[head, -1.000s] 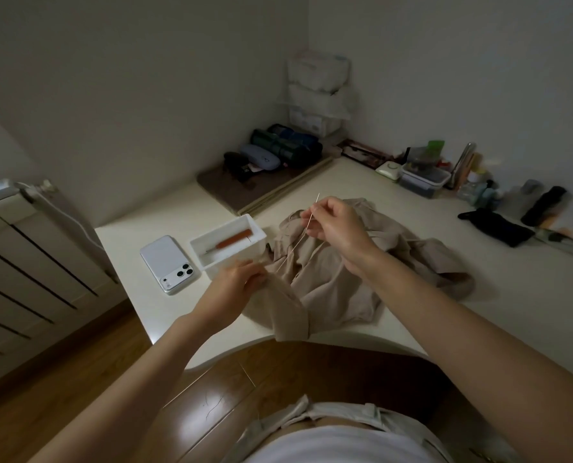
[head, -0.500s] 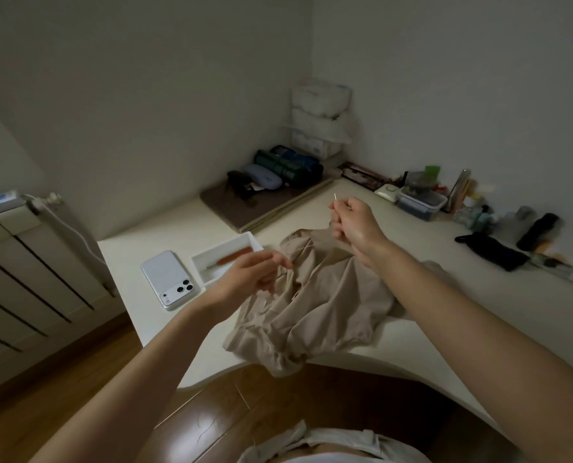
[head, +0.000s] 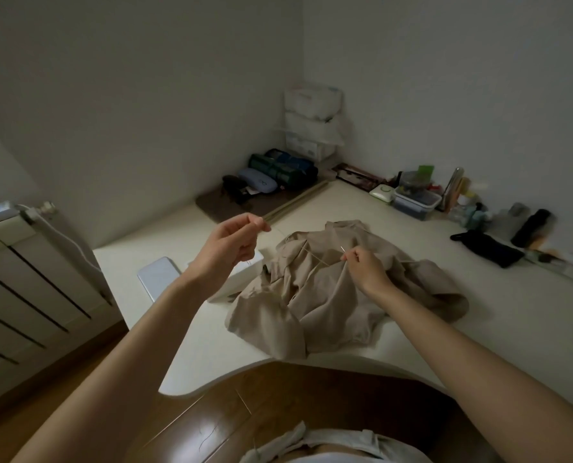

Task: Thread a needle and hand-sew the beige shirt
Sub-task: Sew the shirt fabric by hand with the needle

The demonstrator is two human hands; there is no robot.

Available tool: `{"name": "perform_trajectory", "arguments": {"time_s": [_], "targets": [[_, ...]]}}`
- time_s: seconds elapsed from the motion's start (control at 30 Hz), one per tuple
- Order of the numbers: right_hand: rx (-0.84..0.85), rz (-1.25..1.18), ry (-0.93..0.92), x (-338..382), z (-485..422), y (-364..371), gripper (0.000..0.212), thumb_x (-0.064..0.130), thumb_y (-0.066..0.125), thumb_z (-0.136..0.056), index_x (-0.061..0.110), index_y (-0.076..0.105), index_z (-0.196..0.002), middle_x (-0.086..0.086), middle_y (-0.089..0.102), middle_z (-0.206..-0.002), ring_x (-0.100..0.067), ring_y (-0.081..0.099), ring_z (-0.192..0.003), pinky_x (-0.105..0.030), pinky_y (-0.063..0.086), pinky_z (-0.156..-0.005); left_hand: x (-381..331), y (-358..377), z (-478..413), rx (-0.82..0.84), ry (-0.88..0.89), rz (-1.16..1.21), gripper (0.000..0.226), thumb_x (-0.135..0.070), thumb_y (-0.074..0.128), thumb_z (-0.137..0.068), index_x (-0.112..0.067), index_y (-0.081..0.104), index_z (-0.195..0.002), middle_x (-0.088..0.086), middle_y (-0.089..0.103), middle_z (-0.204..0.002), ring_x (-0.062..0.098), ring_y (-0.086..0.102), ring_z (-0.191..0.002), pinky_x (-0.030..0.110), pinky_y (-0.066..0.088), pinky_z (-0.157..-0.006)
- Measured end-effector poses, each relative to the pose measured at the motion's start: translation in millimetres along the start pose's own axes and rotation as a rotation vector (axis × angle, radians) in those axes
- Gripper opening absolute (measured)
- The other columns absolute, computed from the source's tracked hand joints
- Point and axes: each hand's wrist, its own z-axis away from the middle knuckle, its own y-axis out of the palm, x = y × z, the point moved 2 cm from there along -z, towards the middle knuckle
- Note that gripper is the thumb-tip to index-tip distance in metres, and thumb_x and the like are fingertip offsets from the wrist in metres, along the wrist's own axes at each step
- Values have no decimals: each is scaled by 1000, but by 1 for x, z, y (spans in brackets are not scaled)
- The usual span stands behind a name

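Fingers [head: 257,224] of your left hand [head: 230,250] are curled, with thumb and forefinger pinched together on the thread [head: 315,256]. You hold that hand raised above the tabletop [head: 479,295], off the left edge of the beige shirt [head: 328,302]. From the pinch the pale thread runs down and to the right across the cloth toward your other hand, though parts of it are too faint to follow. Your right hand [head: 367,267] rests low on the shirt, its fingertips closed on the needle [head: 342,249], whose thin shaft pokes up and to the left out of the grip. Whether the thread passes through the eye is too small to tell.

You have the shirt lying crumpled in a heap at the middle of the tabletop, one fold hanging a little over the curved near edge. Just beside it on the left sits a white box [head: 245,279], mostly hidden behind your left hand, and past that a white phone [head: 159,274] lies flat. A black pouch [head: 489,250] lies well apart to the right near the wall, a clear container [head: 415,203] stands further back, and stacked tissue packs [head: 311,118] fill the far corner. A radiator [head: 27,279] stands against the wall at the left.
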Motion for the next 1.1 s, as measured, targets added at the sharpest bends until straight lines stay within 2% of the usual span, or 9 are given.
{"name": "perform_trajectory", "arguments": {"time_s": [0.1,0.2,0.37,0.5,0.6,0.73,0.83,0.93,1.1], "targets": [[117,-212,-20,15,13,2,42,37,38,-101,2,55,-117,-12,62,-90,-24,61,-85,-29,46,-68,5,6,2,-1,-11,-200,21,-20,50,-96,-13,65,-83,-9,51,-57,11,36,-58,18,34,-56],[366,-502,-48,40,35,7,59,47,46,-93,-5,52,-120,7,36,-56,-6,33,-47,-17,28,-43,10,13,3,-4,-2,-293,20,-19,52,-96,-14,67,-84,-14,63,-66,8,44,-63,18,37,-61],[663,-587,-159,65,65,20,23,33,51,-95,14,62,-103,14,37,-45,-3,25,-40,-15,20,-36,16,18,4,-29,18,-347,17,-16,55,-94,-15,68,-83,-11,67,-73,-4,54,-60,10,42,-61],[559,-634,-139,61,62,26,21,27,50,-97,10,61,-94,13,38,-42,-1,25,-37,-14,21,-36,22,15,10,-47,1,-334,16,-14,53,-95,-5,66,-91,-19,64,-61,-7,53,-58,8,42,-61],[456,-646,-99,52,53,28,20,27,50,-97,13,58,-85,12,33,-44,-3,23,-38,-15,19,-36,33,4,13,0,-58,-355,15,-25,57,-94,-15,66,-100,-9,69,-87,8,59,-77,21,47,-73],[274,-580,-38,38,43,28,22,27,52,-97,16,59,-79,6,33,-49,-6,24,-40,-21,20,-40,68,-16,24,412,-286,-588,52,-36,68,-82,-33,44,-128,-5,52,-128,11,50,-119,30,44,-102],[166,-557,-20,29,37,26,23,26,54,-96,19,61,-75,9,36,-45,-4,27,-39,-22,22,-41,92,-23,36,665,-421,-848,80,-25,73,-81,-30,25,-145,-6,40,-141,12,37,-132,26,39,-107],[96,-548,-8,27,34,23,22,24,53,-96,18,60,-76,16,43,-37,0,38,-36,-13,30,-41,107,-23,39,697,-483,-948,82,-18,75,-80,-29,26,-145,-3,42,-137,15,43,-126,23,44,-100],[72,-442,29,19,29,25,20,25,55,-95,12,66,-83,14,45,-42,-1,36,-46,-16,28,-49,114,-21,31,529,-291,-1011,40,-16,68,-86,-19,55,-123,-7,59,-98,9,55,-86,6,43,-70]]}}
